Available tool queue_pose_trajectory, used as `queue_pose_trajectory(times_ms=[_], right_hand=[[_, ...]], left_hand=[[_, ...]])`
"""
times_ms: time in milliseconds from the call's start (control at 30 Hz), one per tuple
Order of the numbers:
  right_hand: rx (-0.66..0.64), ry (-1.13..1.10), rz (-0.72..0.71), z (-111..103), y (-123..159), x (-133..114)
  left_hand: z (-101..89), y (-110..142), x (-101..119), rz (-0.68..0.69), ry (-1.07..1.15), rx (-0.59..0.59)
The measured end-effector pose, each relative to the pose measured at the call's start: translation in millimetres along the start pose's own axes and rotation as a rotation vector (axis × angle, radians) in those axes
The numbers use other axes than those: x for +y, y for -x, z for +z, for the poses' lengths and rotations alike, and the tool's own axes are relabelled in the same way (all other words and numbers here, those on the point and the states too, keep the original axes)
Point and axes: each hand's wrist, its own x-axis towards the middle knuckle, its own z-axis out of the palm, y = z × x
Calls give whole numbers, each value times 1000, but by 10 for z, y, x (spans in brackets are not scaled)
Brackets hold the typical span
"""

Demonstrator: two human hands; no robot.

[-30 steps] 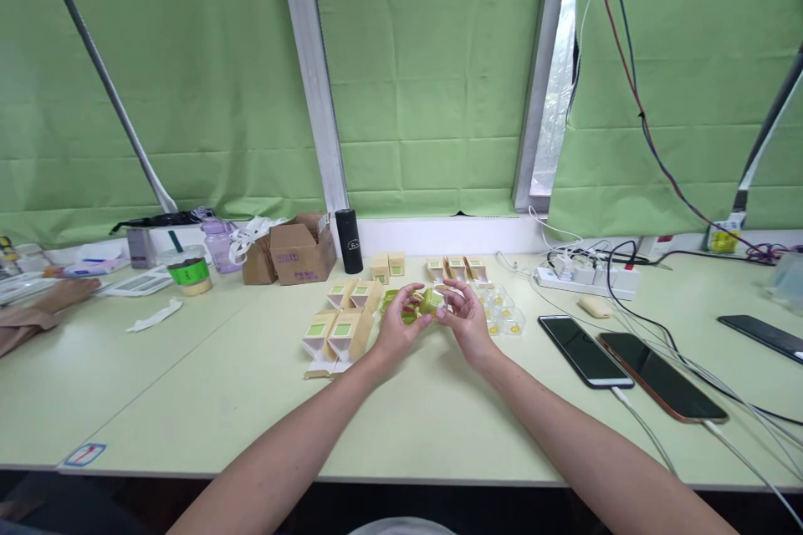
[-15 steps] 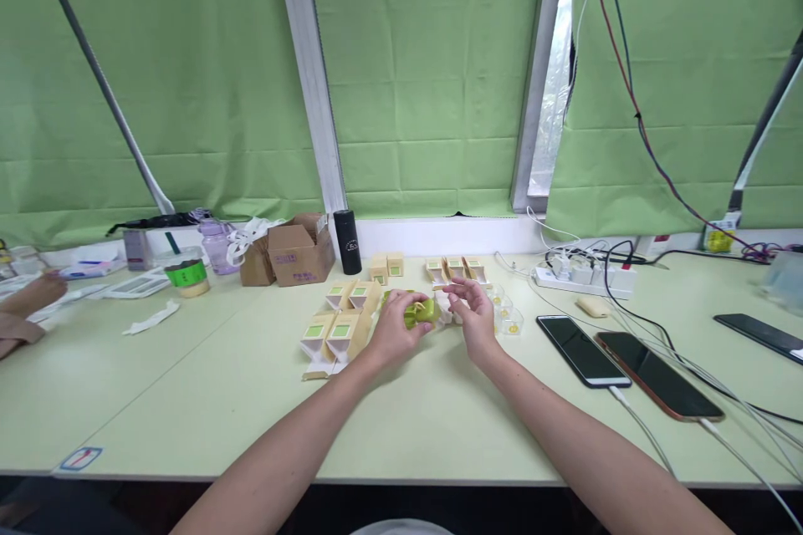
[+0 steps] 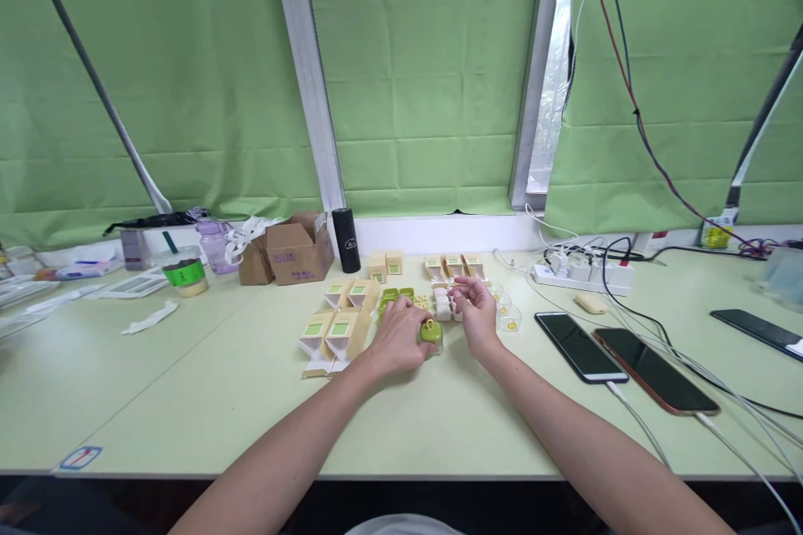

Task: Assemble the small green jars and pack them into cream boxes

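Note:
My left hand (image 3: 400, 336) is closed around a small rounded green case (image 3: 430, 331) with a yellow loop on top. A clear part shows at its lower edge, close to the tabletop. My right hand (image 3: 478, 316) has thumb and fingers drawn together beside a group of small white rolled pieces (image 3: 442, 304); what they hold, if anything, I cannot make out. Behind my left hand lie more green pieces (image 3: 390, 295) and small yellow pieces (image 3: 421, 301). Clear plastic cases (image 3: 510, 318) with yellow centres sit right of my right hand.
Open cream boxes (image 3: 344, 336) stand left of my hands, with more cream boxes (image 3: 455, 269) behind. A black bottle (image 3: 346, 241) and cardboard carton (image 3: 301, 252) stand farther back. Phones (image 3: 580, 347) with charging cables and a power strip (image 3: 583, 276) lie to the right.
The green case has come nearer to me and down, now upright with its yellow loop on top. My right thumb and fingers have drawn closer together. The other person's hand has left the left edge.

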Motion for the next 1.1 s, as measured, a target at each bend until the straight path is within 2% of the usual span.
queue_pose_trajectory(times_ms=[333,400,533,600,700,767,833,1000,1100], right_hand=[[-8,9,7,-6,-1,3],[0,-6,16,0,4,2],[8,-29,31,7,14,1],[10,-23,30,10,18,0],[3,-6,27,13,25,-2],[-3,6,28,15,30,-4],[-6,17,29,18,35,-6],[-27,33,18,29,58,-21],[-51,54,31,37,81,-36]], left_hand=[[-8,40,33,21,7,-17],[-23,25,13,40,49,22],[-77,-85,-63,13,72,176],[-111,-188,-107,-21,37,210],[-157,-401,-159,-49,-53,179],[-172,-582,-183,-56,-100,105],[-168,-785,-206,-123,-148,-14],[-60,-1282,-290,-208,-172,-97],[44,-1500,-343,-252,-172,-129]])
